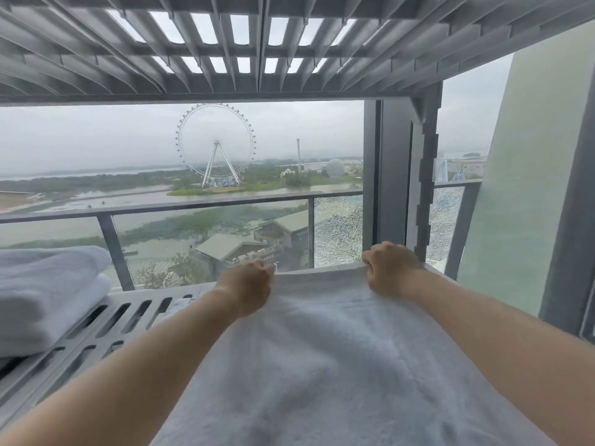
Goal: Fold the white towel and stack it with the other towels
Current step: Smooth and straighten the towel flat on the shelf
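A white towel [322,358] lies spread lengthwise over a grey slotted shelf [128,320], running from the bottom of the view to the far edge. My left hand [248,281] is closed on the towel's far left corner. My right hand [391,265] is closed on its far right corner. Both arms reach forward over the cloth. At the left, two folded white towels [45,294] lie stacked on the same shelf.
Another slatted grey shelf [225,43] hangs close overhead. Beyond the shelf stands a window with a glass balcony railing [193,207]. A grey frame post [396,175] and a pale wall [521,188] stand at the right.
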Motion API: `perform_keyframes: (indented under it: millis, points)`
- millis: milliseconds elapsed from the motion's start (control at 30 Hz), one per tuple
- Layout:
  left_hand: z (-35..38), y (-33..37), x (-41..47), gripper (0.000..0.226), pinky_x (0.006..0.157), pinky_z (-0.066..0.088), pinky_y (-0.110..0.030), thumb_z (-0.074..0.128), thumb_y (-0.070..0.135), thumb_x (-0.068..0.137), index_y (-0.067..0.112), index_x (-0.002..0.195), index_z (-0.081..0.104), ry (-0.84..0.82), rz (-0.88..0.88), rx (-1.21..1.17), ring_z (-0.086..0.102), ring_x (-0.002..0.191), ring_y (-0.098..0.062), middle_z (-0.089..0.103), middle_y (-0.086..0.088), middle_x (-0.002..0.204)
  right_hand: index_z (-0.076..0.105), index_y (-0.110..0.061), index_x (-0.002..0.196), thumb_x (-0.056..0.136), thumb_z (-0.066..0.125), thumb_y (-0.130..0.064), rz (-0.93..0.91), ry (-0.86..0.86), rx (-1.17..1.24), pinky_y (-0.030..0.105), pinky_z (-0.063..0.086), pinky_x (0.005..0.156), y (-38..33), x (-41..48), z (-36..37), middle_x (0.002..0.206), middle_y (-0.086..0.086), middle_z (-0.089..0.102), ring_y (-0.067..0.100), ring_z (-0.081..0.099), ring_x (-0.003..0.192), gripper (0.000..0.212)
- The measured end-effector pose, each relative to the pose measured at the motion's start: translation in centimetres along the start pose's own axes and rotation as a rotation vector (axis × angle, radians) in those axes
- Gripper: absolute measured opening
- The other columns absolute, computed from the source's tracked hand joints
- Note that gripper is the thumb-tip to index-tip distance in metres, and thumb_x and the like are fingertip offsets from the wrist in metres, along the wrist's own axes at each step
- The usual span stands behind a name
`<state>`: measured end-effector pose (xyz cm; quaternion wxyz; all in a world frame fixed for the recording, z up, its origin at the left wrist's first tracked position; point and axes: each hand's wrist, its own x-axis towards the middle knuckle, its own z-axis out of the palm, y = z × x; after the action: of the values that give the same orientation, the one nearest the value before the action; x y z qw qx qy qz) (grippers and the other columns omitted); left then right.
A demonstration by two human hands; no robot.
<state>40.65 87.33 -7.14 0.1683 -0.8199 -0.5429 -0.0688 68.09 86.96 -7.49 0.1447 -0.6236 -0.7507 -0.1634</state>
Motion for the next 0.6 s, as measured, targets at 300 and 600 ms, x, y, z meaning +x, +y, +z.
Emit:
perform_keyframes:
  millis: [300, 600]
  points:
    - [4.0, 0.0, 1.1, 0.026, 0.096, 0.042, -0.039, 0.032, 0.017, 0.096, 0.010, 0.113, 0.051, -0.102, -0.115, -0.203, 0.048, 0.113, -0.025, 0.049, -0.009, 0.118, 0.055, -0.024, 0.097, 0.088, 0.042, -0.034, 0.052, -0.129, 0.242, 0.030, 0.042, 0.074, 1.7, 1.0, 4.5, 0.103, 0.000, 0.062, 0.017, 0.055, 0.089, 0.019]
    - [4.6, -0.7, 2.7, 0.019, 0.089, 0.044, -0.037, 0.033, 0.007, 0.092, 0.012, 0.105, 0.046, -0.087, -0.152, -0.079, 0.052, 0.108, -0.025, 0.053, -0.008, 0.115, 0.048, -0.028, 0.122, 0.089, 0.043, -0.049, -0.062, -0.268, 0.316, 0.030, 0.041, 0.079, 2.5, 4.0, 5.7, 0.117, 0.002, 0.062, 0.018, 0.056, 0.102, 0.039]
